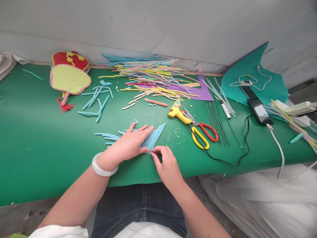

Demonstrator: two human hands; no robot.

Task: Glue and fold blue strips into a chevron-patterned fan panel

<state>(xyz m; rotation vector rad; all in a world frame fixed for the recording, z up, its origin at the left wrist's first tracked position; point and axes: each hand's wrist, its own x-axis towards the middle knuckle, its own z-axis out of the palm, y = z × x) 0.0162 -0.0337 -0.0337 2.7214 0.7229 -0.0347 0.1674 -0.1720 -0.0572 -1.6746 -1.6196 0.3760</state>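
A fan-like piece of light blue strips point(154, 136) lies on the green table point(61, 145) near its front edge. My left hand point(132, 142) rests flat across it with the fingers spread, covering its middle. Loose blue ends stick out to the left of that hand. At the piece's lower right corner, my right hand point(166, 162) pinches the blue tip between thumb and forefinger. A white bangle point(102, 168) circles the left wrist.
Beyond the hands lies a heap of coloured strips point(153, 74). A yellow glue gun point(178, 113) and scissors point(195, 125) sit to the right, beside thin wires point(218, 122) and a black cable. Yellow-green and red fans point(70, 79) are at the back left.
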